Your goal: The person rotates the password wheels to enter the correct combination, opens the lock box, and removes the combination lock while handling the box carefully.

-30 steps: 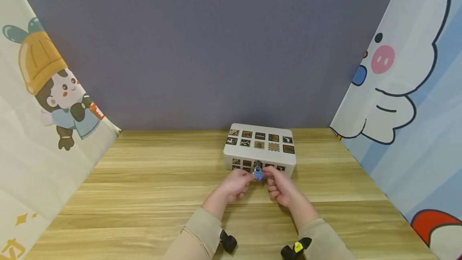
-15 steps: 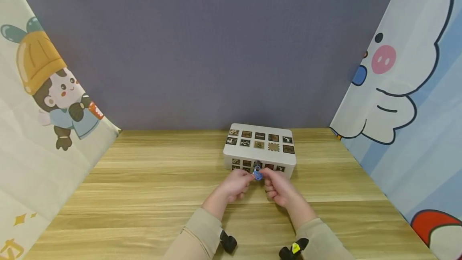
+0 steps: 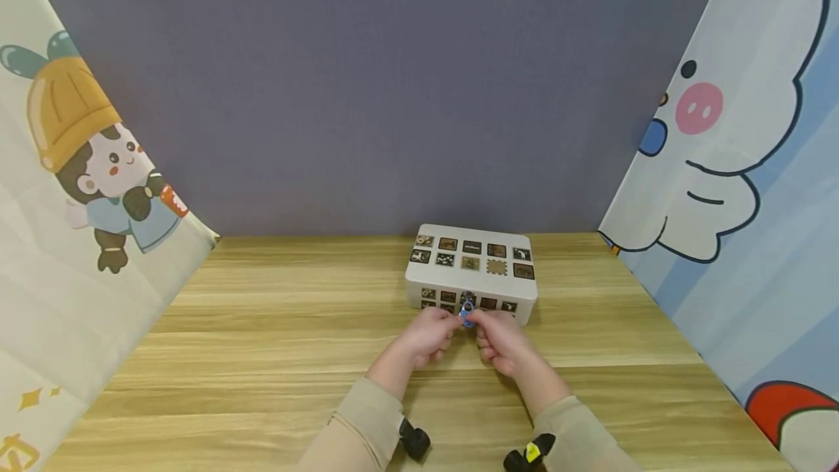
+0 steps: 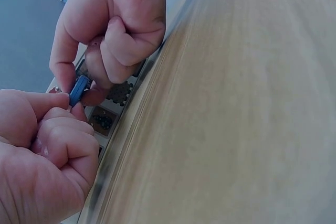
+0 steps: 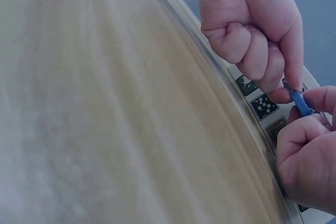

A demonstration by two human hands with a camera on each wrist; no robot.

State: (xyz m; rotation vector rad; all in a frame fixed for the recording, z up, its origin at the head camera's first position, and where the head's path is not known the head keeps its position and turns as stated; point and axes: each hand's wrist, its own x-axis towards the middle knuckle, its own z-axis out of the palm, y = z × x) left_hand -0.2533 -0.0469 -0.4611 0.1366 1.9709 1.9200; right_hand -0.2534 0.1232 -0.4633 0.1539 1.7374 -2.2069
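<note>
A small blue padlock [image 3: 467, 312] hangs at the metal clasp [image 3: 468, 297] on the front of a white box [image 3: 478, 279] printed with small square pictures. My left hand [image 3: 428, 333] pinches the padlock's left side between thumb and forefinger, other fingers curled in. From the right, my right hand [image 3: 501, 341] pinches it too, its thumb covering part of the front. In the left wrist view the blue lock body [image 4: 79, 89] shows edge-on between both sets of fingertips; the right wrist view shows the lock [image 5: 301, 103] likewise. The fingers partly hide the shackle.
The box lid is down. Box and hands are on a wood-grain table [image 3: 295, 312], with a grey panel [image 3: 393, 93] behind. Printed cartoon sheets [image 3: 59, 239] flank the table on both sides. A black wrist camera [image 3: 414, 439] sits at each cuff.
My right hand has shifted slightly left, its thumb and forefinger moving further over the padlock and hiding more of its front. The left hand and the box stay put.
</note>
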